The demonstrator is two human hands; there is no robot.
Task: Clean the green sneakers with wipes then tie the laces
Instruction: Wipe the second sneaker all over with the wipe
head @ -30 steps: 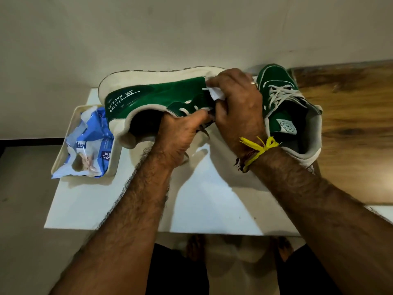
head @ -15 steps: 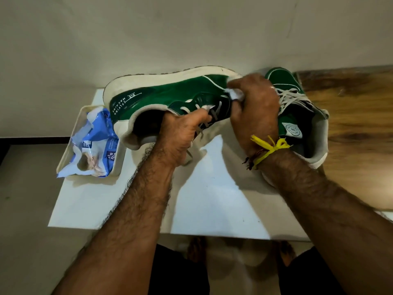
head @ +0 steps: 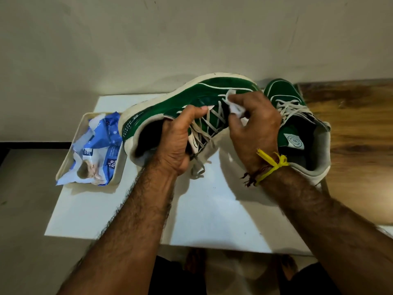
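wiping step – left hand [head: 176, 143] grips the tilted sneaker [head: 180, 105] by its opening, right hand [head: 253, 122] fingers pinch a wipe [head: 232, 103] at the laces [head: 210, 122] – next, probably rub along the upper

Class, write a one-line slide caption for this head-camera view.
Left hand grips a green sneaker while right hand rubs a wipe near its laces.

place: home | cues: plain wall [head: 191, 39], wooden floor [head: 350, 135], small white table [head: 212, 220]
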